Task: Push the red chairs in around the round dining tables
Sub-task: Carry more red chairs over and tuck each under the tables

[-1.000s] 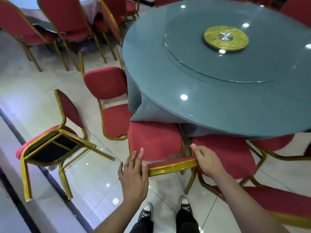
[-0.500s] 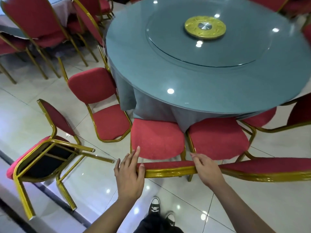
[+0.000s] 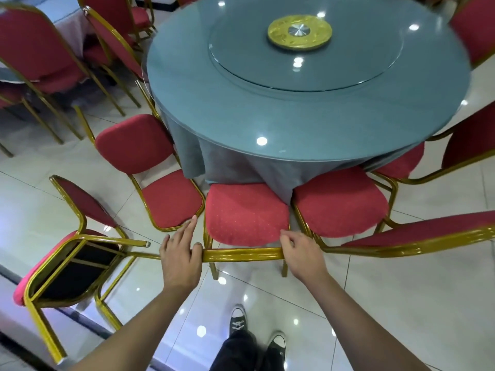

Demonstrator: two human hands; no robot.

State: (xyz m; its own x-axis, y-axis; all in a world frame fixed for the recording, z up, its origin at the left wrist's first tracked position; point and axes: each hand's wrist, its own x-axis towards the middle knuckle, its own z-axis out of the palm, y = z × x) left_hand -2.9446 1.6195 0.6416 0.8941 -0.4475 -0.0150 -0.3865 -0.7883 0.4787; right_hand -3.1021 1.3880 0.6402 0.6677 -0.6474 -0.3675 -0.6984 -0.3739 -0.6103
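Head view: chair now sits with its seat front under the cloth of the round tabletop, further in than a second ago, so this push looks nearly done. Left hand rests on the gold back rail, fingers extended; right hand grips it. Glossy tiled floor; toppled chair lies left

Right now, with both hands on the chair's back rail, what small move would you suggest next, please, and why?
Probably one more short push straight ahead. The left hand and right hand hold the top rail of the chair, whose seat front just reaches the hanging grey tablecloth, while most of the seat still shows outside the round table.
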